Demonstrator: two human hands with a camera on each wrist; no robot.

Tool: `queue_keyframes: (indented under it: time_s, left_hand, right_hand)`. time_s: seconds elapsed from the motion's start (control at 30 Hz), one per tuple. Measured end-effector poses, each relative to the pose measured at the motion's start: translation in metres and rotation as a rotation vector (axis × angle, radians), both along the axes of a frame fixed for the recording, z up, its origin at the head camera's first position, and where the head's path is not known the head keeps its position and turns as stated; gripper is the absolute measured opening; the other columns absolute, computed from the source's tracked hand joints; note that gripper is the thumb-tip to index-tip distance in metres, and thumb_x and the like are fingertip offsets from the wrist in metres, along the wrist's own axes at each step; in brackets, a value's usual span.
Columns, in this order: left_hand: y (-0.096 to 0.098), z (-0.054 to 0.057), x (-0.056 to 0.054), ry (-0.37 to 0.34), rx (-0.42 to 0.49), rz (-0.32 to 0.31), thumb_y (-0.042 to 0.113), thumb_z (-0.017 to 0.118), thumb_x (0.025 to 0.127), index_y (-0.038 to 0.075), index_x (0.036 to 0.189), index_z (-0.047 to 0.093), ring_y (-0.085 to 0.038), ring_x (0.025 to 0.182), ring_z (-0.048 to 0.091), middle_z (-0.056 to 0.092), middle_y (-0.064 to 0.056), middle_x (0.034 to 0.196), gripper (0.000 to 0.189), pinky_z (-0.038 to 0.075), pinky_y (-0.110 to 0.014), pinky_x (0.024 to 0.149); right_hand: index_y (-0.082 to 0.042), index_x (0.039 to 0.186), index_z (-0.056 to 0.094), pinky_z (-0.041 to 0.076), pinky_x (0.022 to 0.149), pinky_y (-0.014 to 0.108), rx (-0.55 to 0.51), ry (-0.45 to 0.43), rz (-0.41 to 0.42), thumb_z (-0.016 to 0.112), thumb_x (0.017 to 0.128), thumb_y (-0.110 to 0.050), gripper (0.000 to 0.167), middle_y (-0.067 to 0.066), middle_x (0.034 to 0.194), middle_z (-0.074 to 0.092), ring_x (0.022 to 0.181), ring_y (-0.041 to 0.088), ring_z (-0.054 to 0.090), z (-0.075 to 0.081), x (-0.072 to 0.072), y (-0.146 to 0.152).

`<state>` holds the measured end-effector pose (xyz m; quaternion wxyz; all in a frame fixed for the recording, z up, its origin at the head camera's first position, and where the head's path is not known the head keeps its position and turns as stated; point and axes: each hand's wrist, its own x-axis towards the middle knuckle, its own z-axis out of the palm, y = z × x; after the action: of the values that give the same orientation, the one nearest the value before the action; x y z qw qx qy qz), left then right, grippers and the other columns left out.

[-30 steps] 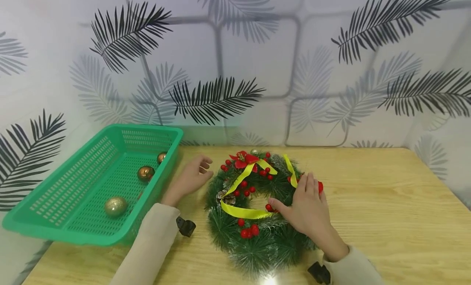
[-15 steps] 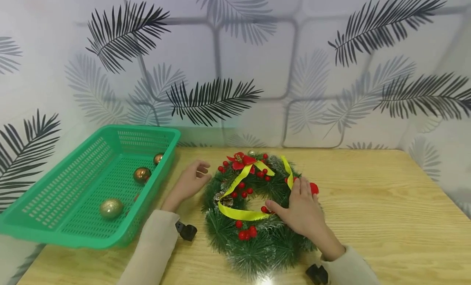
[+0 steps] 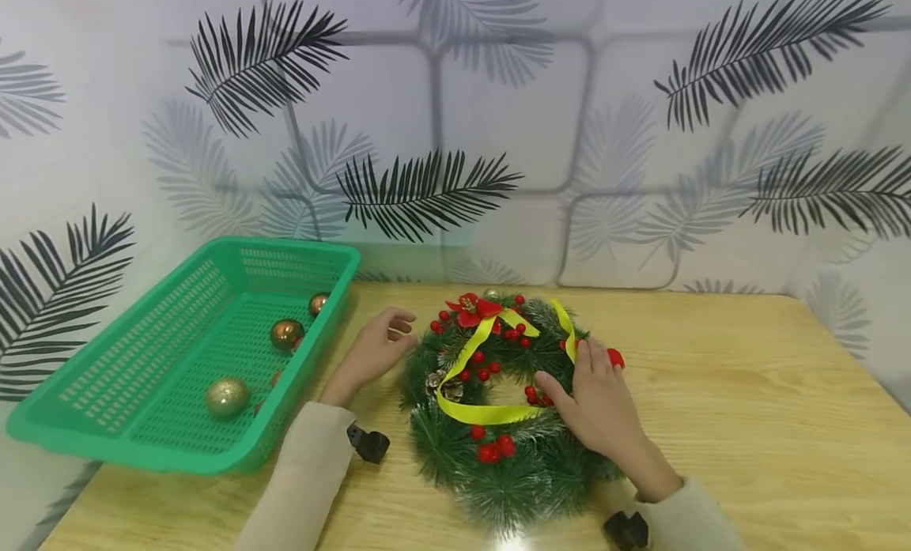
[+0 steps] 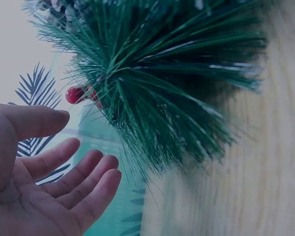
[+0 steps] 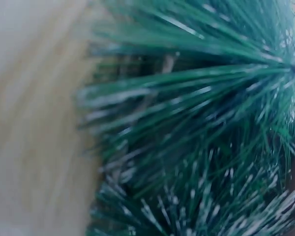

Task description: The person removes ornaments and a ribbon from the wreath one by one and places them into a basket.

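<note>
A green wreath (image 3: pixel 498 488) lies on the table, trimmed with red berries (image 3: pixel 496 450), a red flower (image 3: pixel 470 309), a pine cone (image 3: pixel 444 386) and a loose yellow ribbon (image 3: pixel 484 413). My right hand (image 3: pixel 603 405) rests on its right side with the fingers straight and the thumb spread toward the centre hole; it partly covers a red decoration (image 3: pixel 615 359). Beside the wreath's left edge is my left hand (image 3: pixel 373 347), fingers loosely bent. In the left wrist view its fingers (image 4: pixel 96 191) hold nothing, apart from the green needles (image 4: pixel 152 93).
A green plastic basket (image 3: pixel 142 448) stands at the left, holding a gold glitter ball (image 3: pixel 227 398), bronze balls (image 3: pixel 287 334) and something red at its right wall. A small gold ball (image 3: pixel 491 295) shows behind the wreath. The patterned wall (image 3: pixel 626 219) meets the table's back edge.
The head view shifts slightly. The right thumb has risen a little, and more of the berries by it show. The left hand stays beside the wreath.
</note>
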<state>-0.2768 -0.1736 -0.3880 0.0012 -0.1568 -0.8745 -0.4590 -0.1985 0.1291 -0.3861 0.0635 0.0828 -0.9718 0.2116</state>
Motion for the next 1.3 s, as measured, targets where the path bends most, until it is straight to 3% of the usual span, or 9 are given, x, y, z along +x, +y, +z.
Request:
queue_keyframes:
  time_s: [0.23,0.47,0.77,1.0,1.13,1.3]
  left_hand:
    - [0.01,0.005,-0.003,-0.026,-0.014,0.009,0.015,0.052,0.097,-0.001,0.131,0.047,-0.038,0.112,0.056,0.054,-0.025,0.126,0.038,0.049,-0.049,0.092]
    - [0.002,0.014,-0.001,-0.003,0.033,0.023,0.014,0.052,0.096,-0.001,0.13,0.048,-0.039,0.112,0.055,0.053,-0.026,0.126,0.037,0.049,-0.05,0.091]
    - [-0.005,0.006,0.002,-0.012,0.008,0.018,0.014,0.052,0.097,-0.002,0.128,0.049,-0.04,0.111,0.056,0.054,-0.027,0.124,0.035,0.05,-0.049,0.089]
    - [-0.006,0.008,0.001,-0.028,0.001,0.026,0.015,0.052,0.097,0.0,0.13,0.048,-0.039,0.112,0.055,0.054,-0.026,0.126,0.037,0.049,-0.049,0.09]
    - [-0.005,0.007,0.002,-0.047,0.005,0.017,0.014,0.052,0.097,-0.001,0.13,0.047,-0.039,0.112,0.055,0.053,-0.027,0.126,0.037,0.049,-0.048,0.09]
    - [-0.004,0.01,0.002,-0.038,0.009,0.027,0.015,0.051,0.097,0.0,0.131,0.047,-0.039,0.112,0.055,0.053,-0.027,0.126,0.037,0.049,-0.049,0.09]
  right_hand:
    - [0.016,0.145,0.017,0.015,0.109,0.067,-0.045,-0.004,0.11,0.044,0.097,-0.051,0.086,0.035,0.152,0.014,0.14,0.051,0.014,0.002,-0.008,0.018]
    - [0.01,0.148,0.017,0.019,0.11,0.065,-0.048,-0.02,0.193,0.047,0.096,-0.052,0.086,0.031,0.154,0.014,0.141,0.048,0.015,0.005,-0.016,0.026]
    - [0.006,0.15,0.015,0.023,0.11,0.063,-0.011,-0.052,0.225,0.046,0.095,-0.054,0.087,0.029,0.154,0.016,0.141,0.048,0.019,-0.002,-0.02,0.029]
    - [0.007,0.149,0.018,0.014,0.112,0.063,-0.063,-0.025,0.164,0.042,0.097,-0.052,0.082,0.029,0.154,0.017,0.141,0.047,0.018,0.001,-0.018,0.023]
    - [0.011,0.147,0.018,0.011,0.112,0.065,-0.097,-0.003,0.053,0.039,0.099,-0.052,0.082,0.032,0.153,0.016,0.141,0.049,0.014,0.016,-0.005,0.016]
    - [0.016,0.146,0.01,0.013,0.112,0.064,-0.049,-0.04,-0.063,0.039,0.093,-0.063,0.099,0.036,0.153,0.004,0.142,0.05,0.005,0.031,0.015,-0.005]
